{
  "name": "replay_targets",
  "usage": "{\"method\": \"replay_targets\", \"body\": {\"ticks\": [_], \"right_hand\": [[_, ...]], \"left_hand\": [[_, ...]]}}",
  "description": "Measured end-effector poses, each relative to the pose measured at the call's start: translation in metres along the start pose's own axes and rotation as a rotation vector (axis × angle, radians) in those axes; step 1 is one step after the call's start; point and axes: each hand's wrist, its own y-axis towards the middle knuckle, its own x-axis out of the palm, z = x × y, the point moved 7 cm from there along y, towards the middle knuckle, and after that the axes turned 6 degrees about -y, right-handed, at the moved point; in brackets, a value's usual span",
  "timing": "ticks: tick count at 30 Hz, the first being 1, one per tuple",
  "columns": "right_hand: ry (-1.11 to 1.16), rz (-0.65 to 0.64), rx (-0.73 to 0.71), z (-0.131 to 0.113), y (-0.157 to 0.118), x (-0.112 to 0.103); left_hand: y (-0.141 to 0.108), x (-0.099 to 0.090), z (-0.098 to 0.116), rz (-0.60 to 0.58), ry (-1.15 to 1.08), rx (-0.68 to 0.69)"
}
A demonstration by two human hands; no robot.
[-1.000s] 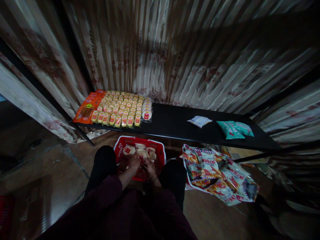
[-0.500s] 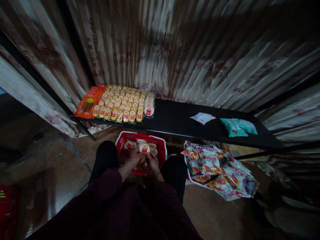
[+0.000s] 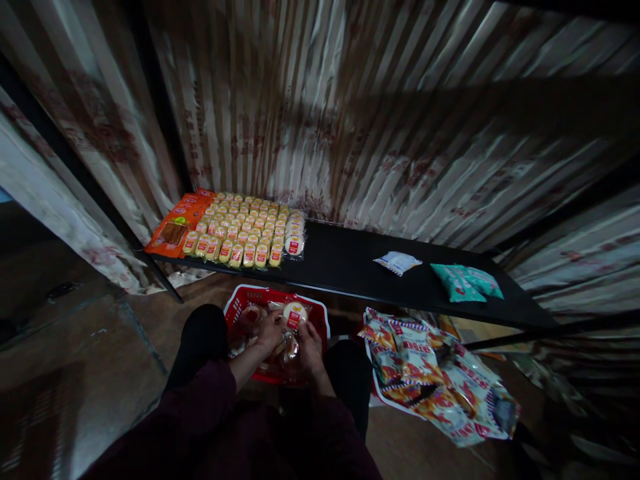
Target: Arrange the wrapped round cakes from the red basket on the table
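Between my two hands is a round, pale wrapped cake (image 3: 295, 315) with a red label, held above the red basket (image 3: 325, 313). The fingers of my left hand (image 3: 270, 333) close on its left edge. My right hand (image 3: 311, 345) grips its lower right side. More wrapped cakes (image 3: 254, 313) lie in the basket around my hands, partly hidden by them. On the black shelf (image 3: 340, 257) beyond, a column of similar round cakes (image 3: 295, 245) stands at the right end of rows of yellow wrapped cakes (image 3: 249, 255).
Orange snack packs (image 3: 175, 230) lie at the shelf's left end. A white packet (image 3: 399, 261) and teal packets (image 3: 463, 280) sit farther right. A second basket (image 3: 375, 387), heaped with snack bags (image 3: 417, 353), stands right of my knee. Shelf posts (image 3: 155, 93) frame the curtain (image 3: 320, 120).
The whole view has tilted up, so the shelf and baskets appear lower. Both hands keep hold of the round cake, which is now raised slightly relative to the basket.
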Motion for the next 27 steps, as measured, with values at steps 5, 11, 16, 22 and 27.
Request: {"method": "replay_targets", "body": {"ticks": [5,11,16,22,27], "right_hand": [[0.005,0.005,-0.037,-0.016,0.005,0.005],[-0.007,-0.043,-0.085,-0.042,0.018,0.021],[-0.085,-0.020,-0.170,-0.070,0.034,0.027],[-0.269,-0.008,-0.299,-0.093,0.061,0.030],[-0.352,0.032,-0.378,-0.108,0.082,0.034]], "left_hand": [[0.002,0.001,0.009,0.011,0.050,0.040],[0.016,0.001,0.033,0.095,0.129,0.153],[0.022,0.008,0.065,0.101,0.082,0.209],[0.040,0.007,0.089,0.164,0.083,0.260],[0.055,0.013,0.103,0.183,0.061,0.284]]}}
